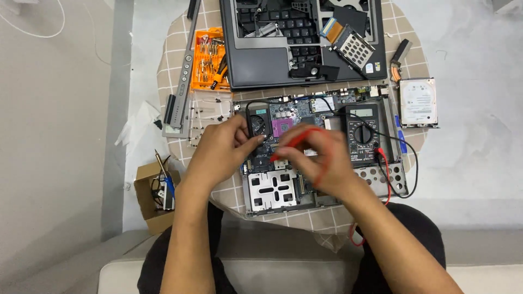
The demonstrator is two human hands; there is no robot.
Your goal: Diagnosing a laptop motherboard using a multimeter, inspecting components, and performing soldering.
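Red probe (294, 142) pinched in right hand (321, 160), black probe (248, 117) gripped by left hand (220, 152), both held over opened laptop motherboard (289, 122), multimeter (362, 133) parked alongside.

Your left hand (220, 149) closes its grip on the black probe (249, 122), tip down on the opened laptop base (321, 158). Your right hand (321, 158) pinches the red probe (294, 140) just beside it, the two grips nearly touching over the circuit board (289, 117). Right of your right grip, the black multimeter (362, 133) lies on the base, its red and black leads looping past it. Beyond both grips sits the detached keyboard panel (272, 43), with an orange bit case (207, 60) left of it. A bare hard drive (418, 102) lies far right on the tabletop (180, 38).
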